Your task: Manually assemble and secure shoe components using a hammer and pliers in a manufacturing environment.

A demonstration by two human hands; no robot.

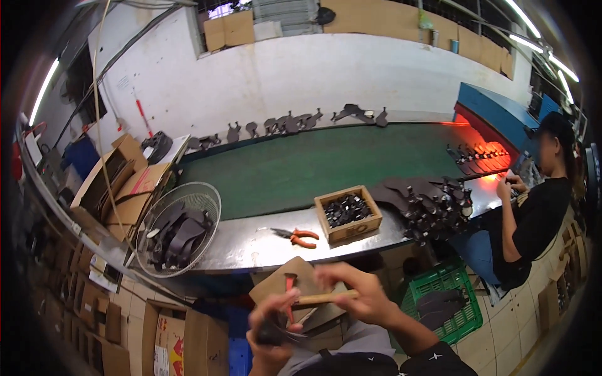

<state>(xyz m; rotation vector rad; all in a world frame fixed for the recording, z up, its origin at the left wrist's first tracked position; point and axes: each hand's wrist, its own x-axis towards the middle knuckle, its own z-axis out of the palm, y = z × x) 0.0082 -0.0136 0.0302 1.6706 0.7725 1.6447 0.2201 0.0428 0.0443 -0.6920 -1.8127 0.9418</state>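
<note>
Close to my body, my right hand (365,299) is closed around the wooden handle of a hammer (316,299) with a narrow red head. My left hand (268,316) is closed on a dark, curved flat piece (276,333), partly covered by the fingers; its exact kind does not show. The hammer's red head overlaps the left fingers in the picture, and I cannot tell whether it touches the piece. Ahead on the metal ledge lie pliers (305,239) with orange handles. Beside them stands a wooden box (355,232) filled with small black parts.
Beyond the ledge runs a green conveyor belt (301,166). Dark sole-shaped pieces (433,200) are heaped at right, near a seated co-worker (533,213). A wire basket (216,216) with similar pieces stands left. Below are a green crate (473,307) and a cardboard box (210,338).
</note>
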